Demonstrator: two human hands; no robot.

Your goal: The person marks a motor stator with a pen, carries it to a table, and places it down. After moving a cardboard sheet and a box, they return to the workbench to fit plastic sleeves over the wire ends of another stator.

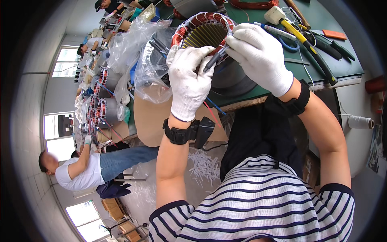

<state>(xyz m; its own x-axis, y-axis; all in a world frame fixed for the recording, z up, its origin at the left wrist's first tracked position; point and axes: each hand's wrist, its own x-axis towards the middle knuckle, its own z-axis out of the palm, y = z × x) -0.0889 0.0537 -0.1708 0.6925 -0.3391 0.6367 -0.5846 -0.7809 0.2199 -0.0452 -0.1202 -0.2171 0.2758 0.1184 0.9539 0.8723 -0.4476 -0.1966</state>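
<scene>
A motor stator (pixel 203 35) stands near the front edge of the green-topped bench, its copper winding ring bound with white cord. My left hand (pixel 188 78), in a white knit glove, is closed at the near rim of the ring. Between its thumb and fingers runs a dark grey insulating sleeve (pixel 211 63). My gloved right hand (pixel 260 56) pinches at the ring's right rim, close to the sleeve's upper end. Its fingertips hide what they grip. Black straps circle both my wrists.
A white-headed mallet (pixel 310 46), an orange-handled tool (pixel 334 34) and a pen lie at the right. Clear plastic bags (pixel 151 76) crowd the left. Cardboard (pixel 155 121) hangs at the bench edge. More stators (pixel 107 109) and several people stand farther left.
</scene>
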